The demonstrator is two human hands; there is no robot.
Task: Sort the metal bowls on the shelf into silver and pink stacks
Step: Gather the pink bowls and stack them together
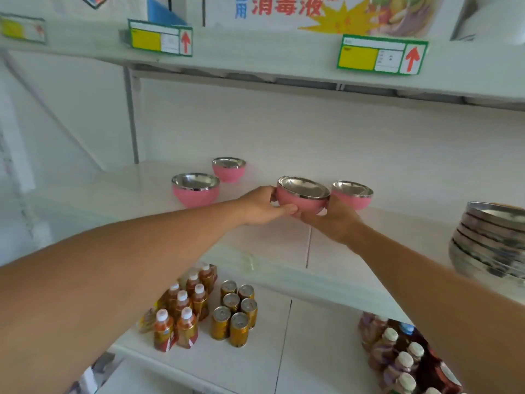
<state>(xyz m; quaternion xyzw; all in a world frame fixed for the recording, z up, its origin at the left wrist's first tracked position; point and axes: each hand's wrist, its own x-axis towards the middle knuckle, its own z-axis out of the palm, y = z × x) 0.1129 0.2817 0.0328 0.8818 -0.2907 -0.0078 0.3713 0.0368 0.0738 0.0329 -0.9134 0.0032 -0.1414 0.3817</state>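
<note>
Head view: pink bowl (301, 198) held between both hands above white shelf (284, 240), tilted slightly. Left hand (262, 205) grips its left side, thumb under base. Right hand (335, 220) cups right side and underside. 3 more pink bowls on shelf: one (195, 189) left of hands, one (229, 168) behind it, one (353, 194) just right of held bowl. Silver stack (490, 240) far right.

Below me on the lower shelf (312, 351) I see orange-labelled bottles (181, 317) near its left edge, gold cans (234, 311) just beside them, and shrink-wrapped bottles (403, 359) at its right edge.
</note>
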